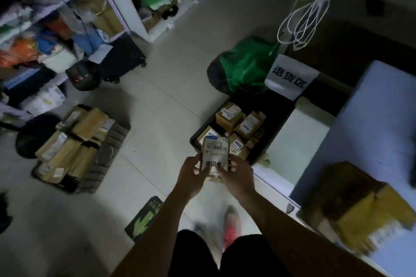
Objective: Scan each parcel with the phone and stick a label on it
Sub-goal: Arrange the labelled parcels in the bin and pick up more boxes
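- The person stands on the tiled floor (157, 101) and holds a phone (215, 153) in front of the body, above the near edge of a black tray (281, 119).
- Both hands grip the phone: the left hand (191, 174) wraps its left side, and the right hand (236, 175) holds its right side with the thumb near the screen.
- The screen shows a barcode and large characters, so I judge the scanning step is in hand.
- Small cardboard parcels (238, 126) lie in the tray, just beyond the phone, each with a white label already visible on top.
- A second heap of parcels (74, 141) rests on a dark mat at the left side of the floor, well apart.
- I think the next move needs one hand free to pick a parcel or a sticker; no loose label is visible.
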